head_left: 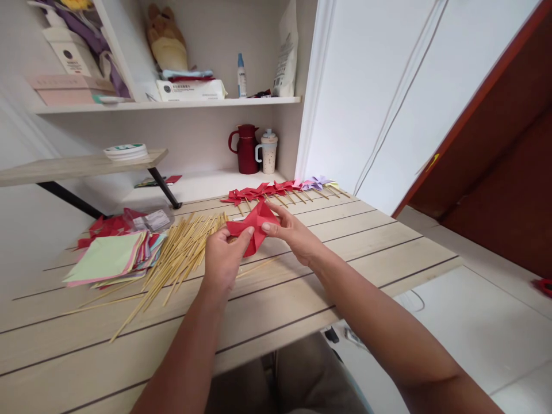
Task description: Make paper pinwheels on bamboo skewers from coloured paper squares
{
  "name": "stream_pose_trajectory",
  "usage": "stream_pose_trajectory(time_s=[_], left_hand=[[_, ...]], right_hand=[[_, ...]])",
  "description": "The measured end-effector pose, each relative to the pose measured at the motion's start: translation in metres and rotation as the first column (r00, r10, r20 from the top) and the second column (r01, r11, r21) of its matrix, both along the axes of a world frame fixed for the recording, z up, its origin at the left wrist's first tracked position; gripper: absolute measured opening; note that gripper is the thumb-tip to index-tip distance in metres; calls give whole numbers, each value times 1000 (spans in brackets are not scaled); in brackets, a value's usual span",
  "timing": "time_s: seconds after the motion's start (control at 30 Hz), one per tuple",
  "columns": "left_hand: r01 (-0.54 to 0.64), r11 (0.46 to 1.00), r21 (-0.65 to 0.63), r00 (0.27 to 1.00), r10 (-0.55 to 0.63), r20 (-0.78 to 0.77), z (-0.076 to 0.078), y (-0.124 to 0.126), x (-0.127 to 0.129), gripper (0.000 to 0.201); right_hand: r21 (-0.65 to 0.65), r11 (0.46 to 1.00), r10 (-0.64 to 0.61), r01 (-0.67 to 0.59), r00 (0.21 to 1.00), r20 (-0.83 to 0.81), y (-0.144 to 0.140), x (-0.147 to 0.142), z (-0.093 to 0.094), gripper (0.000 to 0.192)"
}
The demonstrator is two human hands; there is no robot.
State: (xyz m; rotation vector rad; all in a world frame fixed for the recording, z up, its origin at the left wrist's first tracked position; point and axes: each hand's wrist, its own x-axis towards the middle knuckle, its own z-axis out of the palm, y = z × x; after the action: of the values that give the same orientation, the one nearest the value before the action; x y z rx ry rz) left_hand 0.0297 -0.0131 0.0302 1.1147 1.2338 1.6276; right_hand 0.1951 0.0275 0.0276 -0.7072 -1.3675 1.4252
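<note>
Red paper pinwheel (254,227) was held just above the counter (345,241), approx. mid-width, between both hands. Left hand (223,256) was clamped on the lower-left flap, thumb on top; right hand (293,230) pinched the right side, thumb and forefinger pressed at the folded centre. Both hands were closed on the paper, close together, not touching each other as far as could be seen.

Judgement re. the fold in hand: corners should be drawn to centre w/o creasing the vanes flat; right thumb pressure at centre looked adequate, left grip should stay light to avoid tearing at the cuts. Whether any stick was fitted could not be told; centre was hidden by fingers.

Surroundings, outward: loose bamboo sticks (181,253) lay fanned just left of the left hand, one stray stick (259,266) under the work. Stack of coloured paper squares (107,259) lay further left. Row of finished pinwheels (276,191), mostly red, a few pale, lay along the back edge. Red jug (245,149) and cup (268,152) stood on the low shelf (202,185) behind.
</note>
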Motion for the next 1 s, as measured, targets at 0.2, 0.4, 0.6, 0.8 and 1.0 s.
stream_pose_trajectory(time_s=[0.2,0.4,0.6,0.8,1.0], left_hand=[[41,999,-26,999,-41,14,1,-1,1,36],[41,995,-90,998,-38,42,3,-3,3,37],[65,992,-103,995,-57,78,1,-1,3,36],[56,992,-113,995,-46,90,2,-2,4,32],[45,994,-103,995,-36,91,0,-1,3,31]], right_hand=[[-18,993,-121,120,987,-102,2,0,1,38],[101,978,-175,183,982,-77,1,1,5,38],[255,943,-226,212,974,26,0,-2,2,14],[374,896,-280,239,958,59,-1,1,5,5],[399,894,-262,202,959,103,-1,1,3,15]])
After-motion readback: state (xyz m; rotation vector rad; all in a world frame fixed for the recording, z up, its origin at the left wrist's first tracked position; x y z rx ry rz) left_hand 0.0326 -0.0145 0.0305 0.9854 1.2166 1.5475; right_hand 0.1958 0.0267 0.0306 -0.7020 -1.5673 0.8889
